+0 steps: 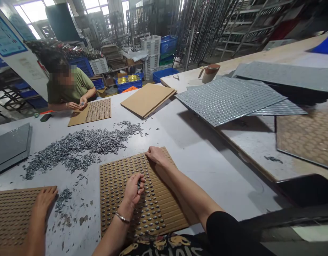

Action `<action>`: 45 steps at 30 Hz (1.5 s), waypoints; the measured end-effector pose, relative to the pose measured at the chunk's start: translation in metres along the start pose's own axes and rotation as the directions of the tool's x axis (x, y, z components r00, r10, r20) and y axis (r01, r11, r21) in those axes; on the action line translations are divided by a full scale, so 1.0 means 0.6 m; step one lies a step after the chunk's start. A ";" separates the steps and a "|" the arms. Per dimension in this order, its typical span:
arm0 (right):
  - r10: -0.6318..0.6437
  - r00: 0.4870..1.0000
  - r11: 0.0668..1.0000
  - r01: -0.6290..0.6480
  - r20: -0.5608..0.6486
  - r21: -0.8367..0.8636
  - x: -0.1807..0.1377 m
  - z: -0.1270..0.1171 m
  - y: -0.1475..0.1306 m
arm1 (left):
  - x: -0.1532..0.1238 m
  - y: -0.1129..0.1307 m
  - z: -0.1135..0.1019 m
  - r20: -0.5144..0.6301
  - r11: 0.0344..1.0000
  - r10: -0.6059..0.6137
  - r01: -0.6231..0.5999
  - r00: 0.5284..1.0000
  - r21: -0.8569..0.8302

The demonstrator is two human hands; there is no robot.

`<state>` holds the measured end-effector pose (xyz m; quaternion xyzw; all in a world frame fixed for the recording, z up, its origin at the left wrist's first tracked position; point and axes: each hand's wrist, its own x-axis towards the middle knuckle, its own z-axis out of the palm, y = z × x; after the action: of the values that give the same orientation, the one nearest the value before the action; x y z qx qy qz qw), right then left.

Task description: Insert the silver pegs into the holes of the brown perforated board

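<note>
In front of me lies a grooved brown cardboard sheet (169,199), set with rows of small grey spindle-shaped metal pieces (118,177). Its right-hand grooves are bare. My left hand (134,187), a bracelet on its wrist, is curled above the middle of the sheet around several of these metal pieces. At the sheet's far edge, my right hand (156,155) has its fingers pinched together close to the end of a row. Whatever is between those fingertips is hidden. Beyond the sheet spreads a big loose pile of the same pieces (86,145).
Across the table a person in a green shirt (81,85) works over another studded sheet (100,110). Another person's hand (45,199) rests on a sheet at lower left. Stacked cardboard (148,99), grey ridged panels (230,97) and a brown cup (210,73) stand farther off.
</note>
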<state>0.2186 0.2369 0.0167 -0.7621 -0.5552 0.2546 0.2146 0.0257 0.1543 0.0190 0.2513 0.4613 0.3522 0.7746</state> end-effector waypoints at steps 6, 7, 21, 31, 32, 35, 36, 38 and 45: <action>-0.064 0.998 0.994 0.065 -0.009 0.085 -0.040 -0.020 -0.016 | -0.006 0.005 0.004 0.010 0.999 0.045 -0.044 0.999 -0.017; -0.117 0.993 0.987 0.116 0.001 0.108 -0.061 -0.022 -0.020 | -0.008 0.005 0.007 0.018 0.998 0.055 -0.055 0.998 -0.010; -0.465 0.884 0.875 0.467 -0.049 0.128 -0.289 0.009 -0.003 | -0.053 -0.044 0.041 0.066 0.973 -0.070 0.054 0.995 0.224; -0.328 0.944 0.877 0.319 -0.037 0.360 -0.294 -0.014 0.015 | -0.073 -0.028 0.036 0.147 0.953 -0.017 -0.028 0.989 0.301; -0.301 0.953 0.857 0.282 -0.024 0.431 -0.294 -0.013 0.014 | -0.074 -0.027 0.036 0.146 0.957 -0.016 -0.027 0.989 0.288; -0.192 0.979 0.763 0.104 0.070 0.638 -0.288 -0.006 0.011 | -0.073 -0.027 0.036 0.148 0.968 -0.016 -0.022 0.989 0.251; -0.165 0.981 0.730 0.050 0.105 0.682 -0.283 -0.003 0.012 | -0.071 -0.028 0.035 0.142 0.971 -0.016 -0.019 0.990 0.240; -0.127 0.983 0.703 -0.005 0.131 0.712 -0.262 0.000 0.017 | -0.065 -0.028 0.032 0.118 0.981 -0.011 -0.013 0.993 0.195; -0.001 0.998 0.939 0.022 -0.062 0.343 -0.135 0.004 0.031 | -0.044 -0.016 0.009 0.071 0.999 -0.031 0.032 0.997 -0.026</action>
<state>0.2102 0.1538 0.0155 -0.7171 -0.4999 0.3229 0.3627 0.0250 0.1276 0.0286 0.2458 0.4328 0.3371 0.7992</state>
